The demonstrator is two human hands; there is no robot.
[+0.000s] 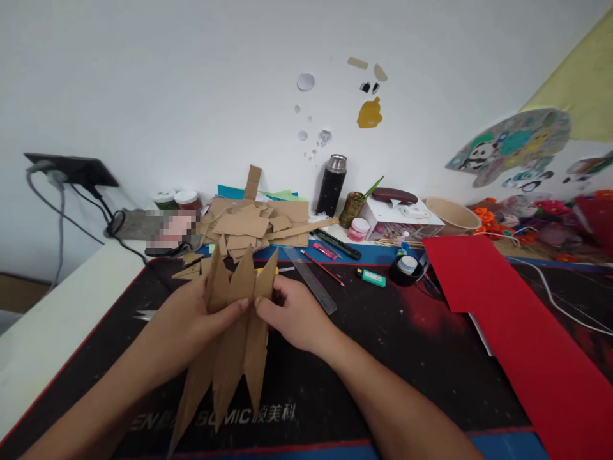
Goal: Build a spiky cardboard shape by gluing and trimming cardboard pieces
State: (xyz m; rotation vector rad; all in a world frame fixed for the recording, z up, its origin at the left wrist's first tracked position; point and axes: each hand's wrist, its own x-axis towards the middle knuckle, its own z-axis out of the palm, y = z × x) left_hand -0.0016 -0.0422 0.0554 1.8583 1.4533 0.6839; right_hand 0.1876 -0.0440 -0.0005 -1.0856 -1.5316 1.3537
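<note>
Left hand, at ten o'clock of the cardboard piece, and right hand, at two: both clamped on it, thumbs in front, nearly meeting. Handling, as judged: press evenly along the crease, thumbs level, lest the board buckle. Piece: plain brown, creased lengthwise, three points toward twelve, three toward seven; held over the dark mat, seven o'clock from view centre.

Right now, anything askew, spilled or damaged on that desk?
No spill visible. Cardboard scraps lie in a jumbled heap at the back, and the ruler sits askew on the black mat. The held cardboard looks cut into spikes, not damaged.
</note>
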